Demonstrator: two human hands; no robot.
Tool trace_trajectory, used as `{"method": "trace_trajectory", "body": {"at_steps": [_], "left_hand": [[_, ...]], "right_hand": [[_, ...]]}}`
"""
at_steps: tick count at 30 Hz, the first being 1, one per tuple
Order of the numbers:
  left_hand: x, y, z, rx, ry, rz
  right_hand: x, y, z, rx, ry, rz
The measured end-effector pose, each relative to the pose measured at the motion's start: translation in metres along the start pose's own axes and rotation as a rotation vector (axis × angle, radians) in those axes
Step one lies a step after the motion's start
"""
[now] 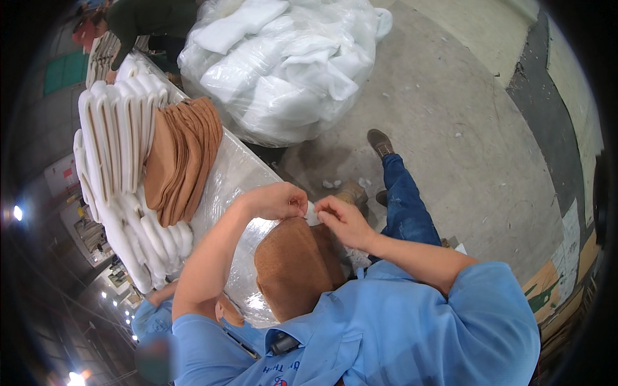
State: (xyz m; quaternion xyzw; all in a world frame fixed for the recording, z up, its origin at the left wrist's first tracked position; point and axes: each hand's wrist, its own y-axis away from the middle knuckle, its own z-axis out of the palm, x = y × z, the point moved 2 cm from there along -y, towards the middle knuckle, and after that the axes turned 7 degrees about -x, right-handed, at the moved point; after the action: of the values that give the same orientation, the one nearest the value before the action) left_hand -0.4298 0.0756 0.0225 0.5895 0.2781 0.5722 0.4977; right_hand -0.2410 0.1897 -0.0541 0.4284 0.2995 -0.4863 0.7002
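A brown fabric cover lies close against my body at the edge of the plastic-wrapped table. White padding shows at its far opening. My left hand is closed in a pinch at the cover's far edge, right beside the padding. From the other side my right hand pinches the padding near the same corner. The fingertips of both hands are a short way apart, and exactly what each fingertip grips is partly hidden.
Folded brown covers lie stacked on the left, against piles of white padded pieces. A large clear bag of white padding stands beyond the table. A person in dark clothing is at the far left, another in blue nearer.
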Motion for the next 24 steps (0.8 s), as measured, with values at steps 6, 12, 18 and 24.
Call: {"method": "trace_trajectory", "body": {"at_steps": [6, 12, 18, 24], "left_hand": [[-0.005, 0.006, 0.003, 0.103, 0.047, -0.036], [-0.007, 0.009, 0.004, 0.081, 0.034, -0.014], [-0.008, 0.011, 0.005, 0.097, 0.071, -0.028], [-0.007, 0.013, 0.007, 0.120, 0.089, -0.033]], "right_hand": [[-0.017, -0.033, -0.014, -0.319, 0.352, -0.221], [-0.018, -0.044, -0.014, -0.394, 0.496, -0.247], [-0.024, -0.048, -0.019, -0.530, 0.364, 0.006], [-0.029, -0.047, -0.027, -0.331, 0.358, 0.123]]}}
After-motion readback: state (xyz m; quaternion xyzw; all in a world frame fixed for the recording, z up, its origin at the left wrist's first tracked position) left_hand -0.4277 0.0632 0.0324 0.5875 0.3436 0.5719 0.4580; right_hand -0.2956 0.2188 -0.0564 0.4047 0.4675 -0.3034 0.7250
